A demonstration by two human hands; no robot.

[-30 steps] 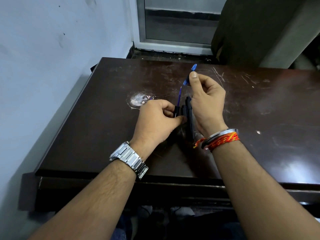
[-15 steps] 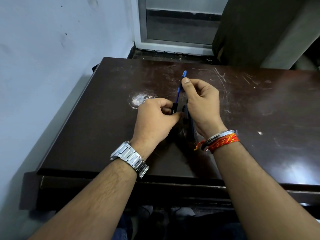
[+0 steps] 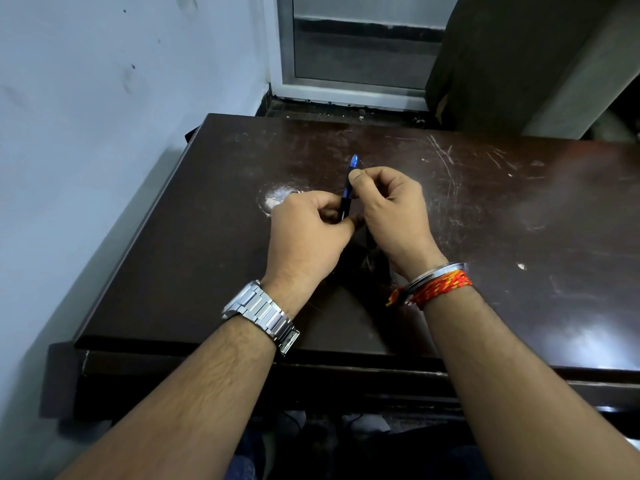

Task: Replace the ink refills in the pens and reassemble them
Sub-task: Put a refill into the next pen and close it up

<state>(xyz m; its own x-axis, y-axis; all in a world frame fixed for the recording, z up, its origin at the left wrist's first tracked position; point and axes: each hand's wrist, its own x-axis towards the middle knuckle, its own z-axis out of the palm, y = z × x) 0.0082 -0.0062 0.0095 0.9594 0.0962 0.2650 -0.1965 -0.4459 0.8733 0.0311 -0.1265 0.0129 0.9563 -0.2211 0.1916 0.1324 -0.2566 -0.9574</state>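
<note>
My left hand [image 3: 308,233] grips a black pen barrel [image 3: 344,210] above the middle of the dark table [image 3: 519,237]. A thin blue ink refill [image 3: 350,178] stands out of the barrel's upper end, its blue tip pointing away from me. My right hand [image 3: 389,206] pinches this refill between thumb and forefinger, just above the barrel. More dark pen parts [image 3: 367,261] lie in shadow under and between my wrists; I cannot make them out singly.
The brown table is scratched, with a worn pale patch [image 3: 277,199] left of my hands. A blue-grey wall runs along the left. Beyond the far edge are a metal-framed door and a dark cabinet [image 3: 519,64].
The refill has slid deeper into the barrel, so less blue shows. My right hand has come down and left toward my left hand. The black pen beside my right palm is now hidden.
</note>
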